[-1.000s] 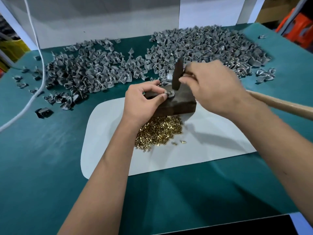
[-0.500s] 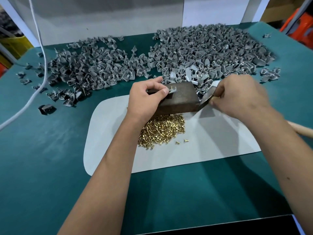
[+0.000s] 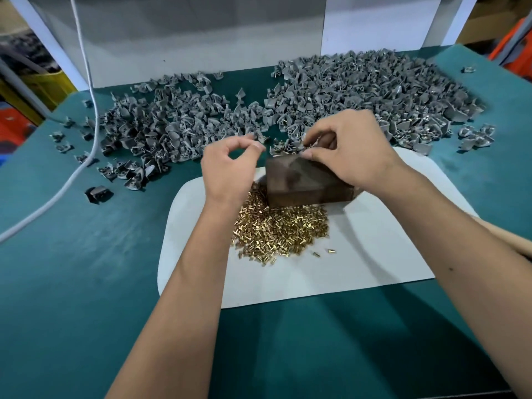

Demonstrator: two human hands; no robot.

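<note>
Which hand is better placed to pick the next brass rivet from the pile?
Left, likely. The left hand hovers beside the block, above the brass rivets, with nothing visible in its curled fingers; the right hand is pinching a gray part over the block's far edge.

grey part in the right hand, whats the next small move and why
Probably the left hand dips to the brass rivets for one: it hovers beside them, while the right hand pinches the grey part at the top edge of the dark block.
</note>
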